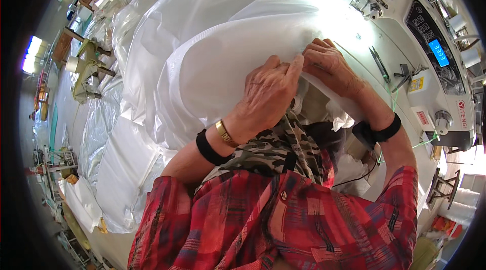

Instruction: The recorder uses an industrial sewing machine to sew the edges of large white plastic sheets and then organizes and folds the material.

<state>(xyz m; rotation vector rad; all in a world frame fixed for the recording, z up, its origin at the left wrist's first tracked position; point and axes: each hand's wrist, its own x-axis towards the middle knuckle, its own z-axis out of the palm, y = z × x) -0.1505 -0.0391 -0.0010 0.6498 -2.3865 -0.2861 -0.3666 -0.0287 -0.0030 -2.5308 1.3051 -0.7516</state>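
Observation:
A large sheet of sheer white fabric spreads in folds over the table in front of me and drapes down to the left. My left hand is closed on the fabric's near edge, its index finger pointing toward the other hand. Right beside it, my right hand has its fingers curled and pinched on the same edge. The fingertips of both hands nearly meet, and the bit of cloth between them is mostly hidden. A white sewing machine stands to the right, its lamp lighting the cloth beyond my right hand.
Thread snips and a small black metal piece lie on the table by the machine. A green thread hangs near my right forearm. Plastic-covered material lies at left, near an upturned wooden stool.

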